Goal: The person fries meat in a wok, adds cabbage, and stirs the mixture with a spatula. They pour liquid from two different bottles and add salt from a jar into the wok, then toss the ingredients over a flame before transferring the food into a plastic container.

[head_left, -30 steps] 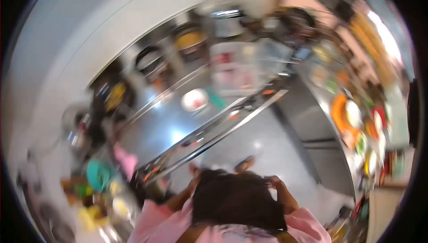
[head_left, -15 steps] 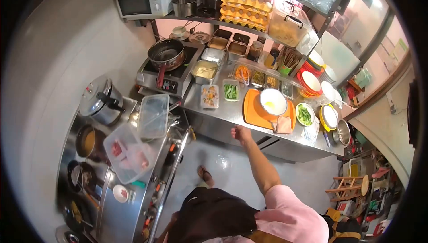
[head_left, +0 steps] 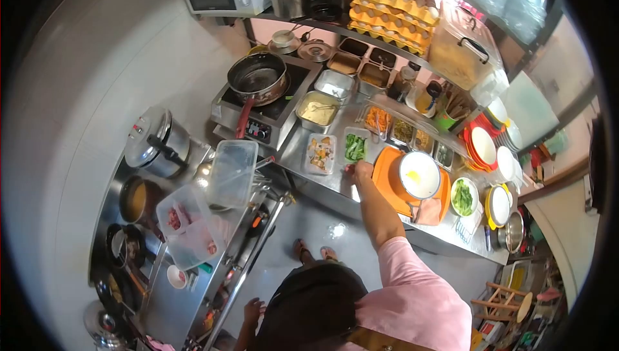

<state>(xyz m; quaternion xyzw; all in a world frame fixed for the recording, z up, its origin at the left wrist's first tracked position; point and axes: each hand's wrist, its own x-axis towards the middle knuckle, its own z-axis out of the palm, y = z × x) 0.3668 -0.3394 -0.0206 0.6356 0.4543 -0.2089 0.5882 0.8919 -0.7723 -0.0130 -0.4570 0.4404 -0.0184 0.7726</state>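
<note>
My right hand (head_left: 361, 170) is stretched over the front edge of the steel counter, just below a clear tub of chopped green vegetables (head_left: 355, 147). Its fingers are small and partly hidden, so I cannot make out a grip. Right beside it lies an orange tray (head_left: 385, 177) bearing a white bowl (head_left: 419, 174) with something yellow inside and a pinkish folded cloth or slice (head_left: 427, 211). A second tub with mixed chopped food (head_left: 320, 154) stands to the left. My left hand (head_left: 254, 310) hangs low beside my body, fingers apart, nothing visible in it.
A frying pan (head_left: 256, 79) sits on the induction cooker, its red handle pointing forward. A pressure cooker (head_left: 157, 141) and clear plastic boxes (head_left: 193, 227) occupy the left counter. Stacked egg trays (head_left: 393, 19) fill the shelf above. A wooden stool (head_left: 506, 302) stands at right.
My right hand has moved forward from in front of the counter to over its edge, near the green vegetables. My left hand has come into view. The camera view has shifted.
</note>
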